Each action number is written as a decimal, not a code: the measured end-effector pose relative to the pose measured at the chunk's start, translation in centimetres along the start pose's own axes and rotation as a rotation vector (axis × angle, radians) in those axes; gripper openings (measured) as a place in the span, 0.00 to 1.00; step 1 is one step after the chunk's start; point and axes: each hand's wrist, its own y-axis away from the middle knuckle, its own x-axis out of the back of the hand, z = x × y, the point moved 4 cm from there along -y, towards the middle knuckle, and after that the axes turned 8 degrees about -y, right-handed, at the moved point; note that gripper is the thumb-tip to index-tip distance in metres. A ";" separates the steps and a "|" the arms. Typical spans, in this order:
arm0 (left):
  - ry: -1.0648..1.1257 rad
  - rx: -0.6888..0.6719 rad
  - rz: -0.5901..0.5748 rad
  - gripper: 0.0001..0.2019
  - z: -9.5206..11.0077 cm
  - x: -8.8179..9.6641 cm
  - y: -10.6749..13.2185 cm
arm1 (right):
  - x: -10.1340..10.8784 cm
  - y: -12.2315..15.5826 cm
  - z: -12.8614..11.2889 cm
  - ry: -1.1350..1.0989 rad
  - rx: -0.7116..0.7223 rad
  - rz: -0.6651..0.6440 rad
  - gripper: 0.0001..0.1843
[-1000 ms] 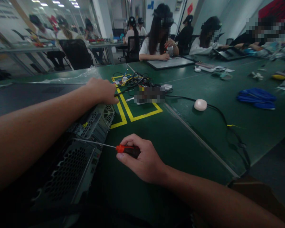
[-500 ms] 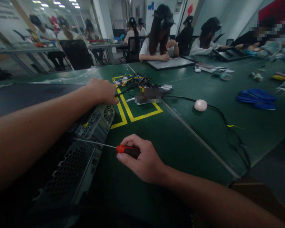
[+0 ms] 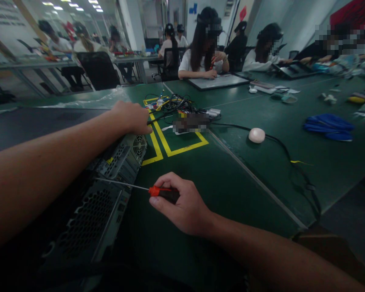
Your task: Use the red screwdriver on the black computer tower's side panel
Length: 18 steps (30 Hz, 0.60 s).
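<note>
A desktop computer case (image 3: 63, 115) lies on its side at the left, its perforated rear panel (image 3: 91, 211) turned toward the right. My right hand (image 3: 182, 202) is closed around the red and black handle of a screwdriver (image 3: 164, 194). The long thin shaft points left, and its tip reaches the rear of the case in shadow, so the exact contact cannot be made out. Over the far rear corner of the case lies my left hand (image 3: 130, 117), fingers curled down on it and partly hidden. A round fan grille (image 3: 139, 145) shows below that hand.
Beyond the case, a tangle of cables (image 3: 179, 103) lies by yellow tape (image 3: 185, 149) on the green table (image 3: 231, 211). Farther right are a pale rounded case (image 3: 257, 135), a black cable (image 3: 282, 148) and blue cloth (image 3: 328, 126). People sit working across the table.
</note>
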 end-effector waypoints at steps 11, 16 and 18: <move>-0.076 -0.031 -0.038 0.35 0.7 1.3 1.6 | -0.2 -0.1 0.1 -0.019 -0.010 0.000 0.13; -0.060 -0.026 -0.030 0.34 0.6 1.1 1.3 | -0.1 -0.1 -0.1 -0.016 -0.014 0.002 0.13; -0.068 -0.029 -0.028 0.35 0.6 0.9 1.1 | -0.1 -0.1 -0.2 -0.020 -0.012 0.003 0.12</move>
